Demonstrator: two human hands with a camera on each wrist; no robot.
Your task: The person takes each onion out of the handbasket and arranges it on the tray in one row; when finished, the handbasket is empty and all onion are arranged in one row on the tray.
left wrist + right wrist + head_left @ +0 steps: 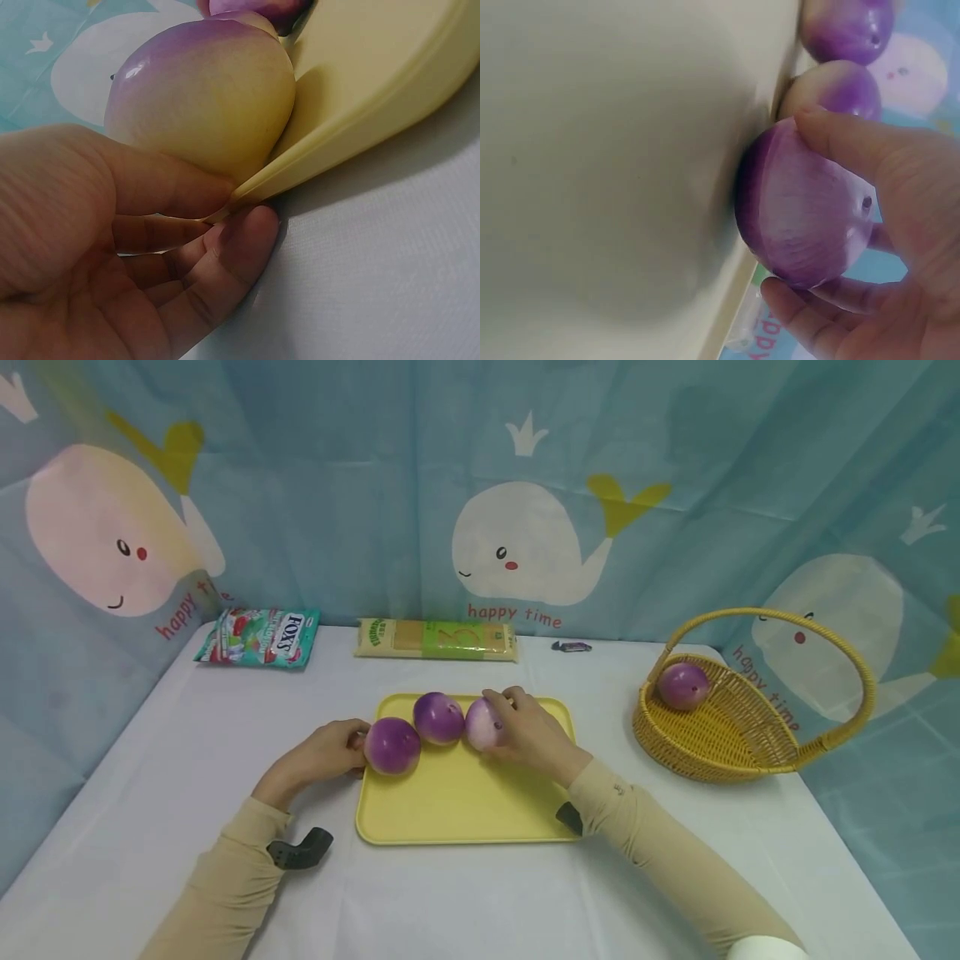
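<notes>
My left hand (328,750) pinches the left rim of a yellow tray (465,806), with the thumb above and fingers underneath in the left wrist view. Beside that thumb, a purple onion (206,90), pale yellow on its near side, rests on the tray. A second purple onion (438,718) sits at the tray's back, next to the first. My right hand (534,731) grips a third, paler purple onion (802,206) between thumb and fingers, over the tray's back part. Whether this onion touches the tray I cannot tell.
A wicker basket (678,752) with a tall handle stands at the right, one purple onion (682,686) inside. Along the back lie a teal FOX'S candy bag (258,639), a long noodle packet (437,640) and a small purple wrapped sweet (572,647). A curtain hangs behind.
</notes>
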